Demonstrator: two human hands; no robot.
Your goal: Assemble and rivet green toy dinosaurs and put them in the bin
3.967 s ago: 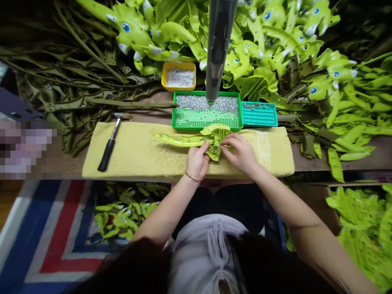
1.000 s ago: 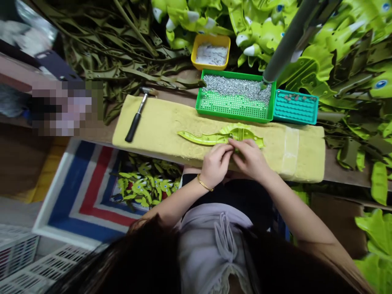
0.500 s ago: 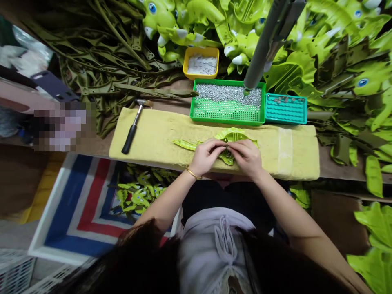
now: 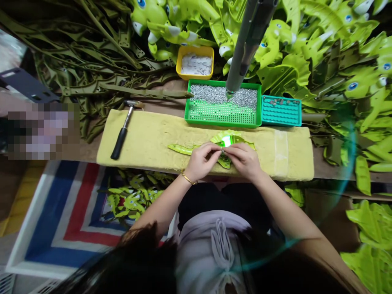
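Observation:
A lime-green plastic toy half-shell (image 4: 180,148) with a long pointed tail lies on the yellow padded board (image 4: 147,134). Over it my left hand (image 4: 200,162) and my right hand (image 4: 246,161) meet, thumbs and fingertips pinched together. Between the fingertips is a tiny piece, too small to name. A bright white-green spot of light falls on the shell just behind the fingers. Both hands partly cover the shell.
A hammer (image 4: 123,130) lies on the board's left end. Behind stand a green tray (image 4: 223,121) of small metal screws, a teal tray (image 4: 281,113) and a yellow tub (image 4: 195,76). A grey screwdriver (image 4: 245,45) hangs above. Toy parts pile up behind.
The view has shifted slightly, so the bench things sit further left. A bright light spot now shows on the shell. My hands stay pinched together in nearly the same place over it.

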